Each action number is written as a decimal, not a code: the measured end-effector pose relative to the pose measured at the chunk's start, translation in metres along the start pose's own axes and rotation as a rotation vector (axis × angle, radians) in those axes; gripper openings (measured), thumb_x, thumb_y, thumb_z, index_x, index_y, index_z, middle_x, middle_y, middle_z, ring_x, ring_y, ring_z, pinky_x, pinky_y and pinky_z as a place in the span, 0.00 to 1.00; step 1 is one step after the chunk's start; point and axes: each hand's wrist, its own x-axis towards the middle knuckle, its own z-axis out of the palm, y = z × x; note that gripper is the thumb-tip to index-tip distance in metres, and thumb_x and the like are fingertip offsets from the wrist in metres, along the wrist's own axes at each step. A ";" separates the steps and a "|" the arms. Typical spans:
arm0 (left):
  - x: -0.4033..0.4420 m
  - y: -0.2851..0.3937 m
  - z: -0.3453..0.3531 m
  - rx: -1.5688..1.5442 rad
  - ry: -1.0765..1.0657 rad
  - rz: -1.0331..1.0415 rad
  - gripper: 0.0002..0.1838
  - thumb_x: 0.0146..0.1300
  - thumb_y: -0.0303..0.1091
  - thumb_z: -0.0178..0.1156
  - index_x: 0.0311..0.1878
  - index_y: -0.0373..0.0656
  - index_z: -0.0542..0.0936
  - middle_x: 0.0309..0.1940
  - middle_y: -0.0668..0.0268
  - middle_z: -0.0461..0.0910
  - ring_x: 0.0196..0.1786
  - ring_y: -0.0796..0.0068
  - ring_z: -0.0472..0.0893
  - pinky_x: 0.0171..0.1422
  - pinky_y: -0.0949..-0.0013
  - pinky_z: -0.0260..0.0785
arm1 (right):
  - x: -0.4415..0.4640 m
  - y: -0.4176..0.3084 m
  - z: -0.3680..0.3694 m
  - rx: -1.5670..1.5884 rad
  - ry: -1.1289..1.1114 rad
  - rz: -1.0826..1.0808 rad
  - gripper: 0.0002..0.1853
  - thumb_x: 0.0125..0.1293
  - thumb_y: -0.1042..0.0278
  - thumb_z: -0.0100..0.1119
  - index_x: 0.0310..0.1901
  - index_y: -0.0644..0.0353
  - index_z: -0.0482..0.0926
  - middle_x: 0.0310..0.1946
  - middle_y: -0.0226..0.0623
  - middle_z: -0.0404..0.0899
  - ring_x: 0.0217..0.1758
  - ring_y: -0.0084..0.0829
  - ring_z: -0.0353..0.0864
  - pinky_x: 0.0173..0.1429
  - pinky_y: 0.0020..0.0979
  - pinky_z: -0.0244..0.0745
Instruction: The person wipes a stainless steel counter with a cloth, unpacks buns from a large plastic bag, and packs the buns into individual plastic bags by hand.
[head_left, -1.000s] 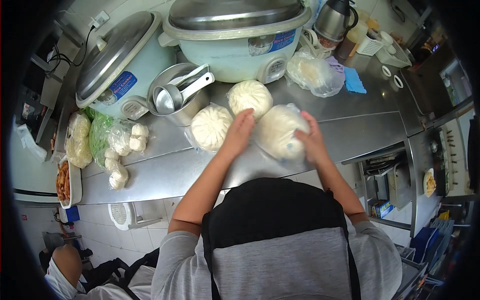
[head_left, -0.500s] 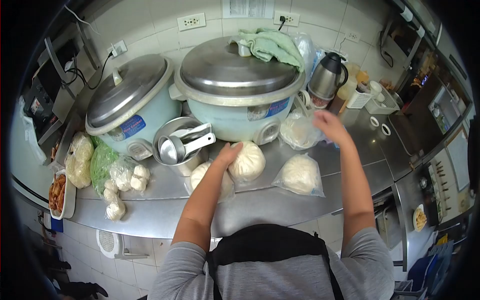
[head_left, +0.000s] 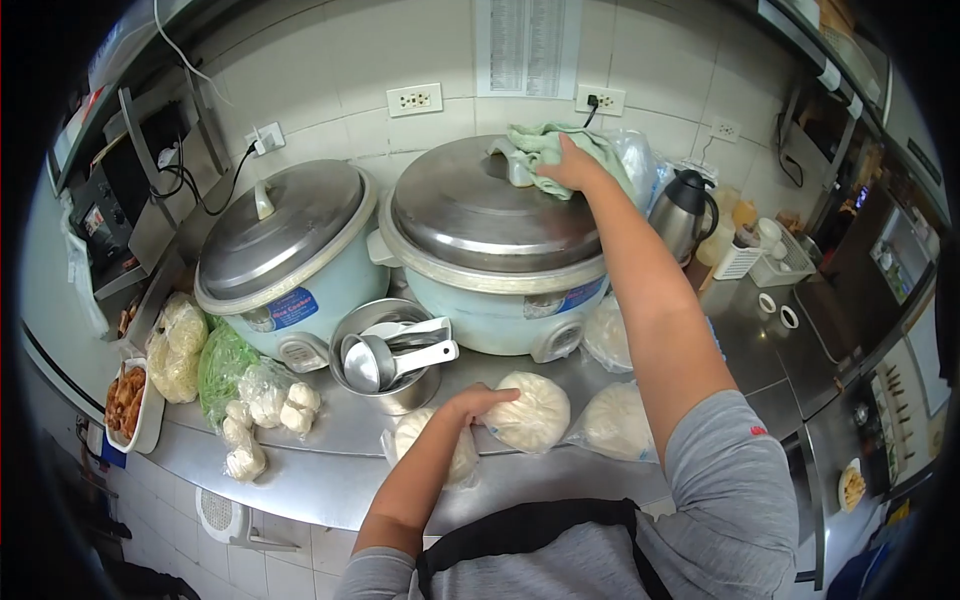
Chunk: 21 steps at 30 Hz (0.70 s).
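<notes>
Counter: the steel counter (head_left: 330,490) is running across in front of me, nearest to my body.
Left bundle: this white bundle (head_left: 435,445) in clear plastic is sitting partly behind my left forearm.
Middle bundle: this pale, rounded bundle (head_left: 538,415) is resting on the counter, between the other two.
Left hand: my left hand (head_left: 482,402) is touching the upper left side of the middle bundle, its fingers lying against it; I cannot tell whether they are gripping.
Right bundle: this wrapped bundle (head_left: 612,422) is sitting just beside the middle one, partly hidden by my right arm.
Pot: the steel pot (head_left: 398,400) is holding scoops (head_left: 370,362) with pale handles.
Large cooker: the large rice cooker (head_left: 480,312) is standing behind the pot, its metal lid (head_left: 490,220) lying on top.
Cloth: the green cloth (head_left: 538,146) is lying on that lid, by its handle.
Right hand: my right hand (head_left: 572,168) is reaching over the lid and touching the cloth, thumb apart from the fingers; I cannot tell how firmly they are closing.
Flask: the steel flask (head_left: 680,215) is standing beyond, to the right.
</notes>
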 end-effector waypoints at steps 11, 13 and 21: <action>-0.018 0.001 0.053 -0.157 0.324 0.312 0.41 0.41 0.37 0.67 0.53 0.32 0.54 0.35 0.58 0.73 0.36 0.65 0.75 0.43 0.69 0.68 | -0.016 0.012 -0.002 -0.225 -0.378 -0.044 0.36 0.47 0.37 0.48 0.50 0.61 0.68 0.50 0.46 0.68 0.54 0.40 0.65 0.56 0.35 0.58; -0.021 -0.005 0.048 -0.288 0.145 0.319 0.37 0.42 0.35 0.66 0.52 0.32 0.56 0.36 0.59 0.73 0.37 0.67 0.75 0.44 0.69 0.68 | -0.025 0.018 -0.020 -0.035 -0.347 0.073 0.34 0.50 0.41 0.48 0.51 0.62 0.67 0.50 0.45 0.68 0.53 0.41 0.66 0.56 0.36 0.59; -0.090 0.001 0.033 -0.697 0.349 0.725 0.28 0.44 0.26 0.63 0.47 0.37 0.60 0.42 0.60 0.69 0.44 0.72 0.71 0.49 0.69 0.65 | -0.134 0.010 -0.199 1.944 -0.012 0.497 0.27 0.63 0.52 0.32 0.56 0.66 0.56 0.54 0.45 0.61 0.56 0.41 0.63 0.59 0.41 0.57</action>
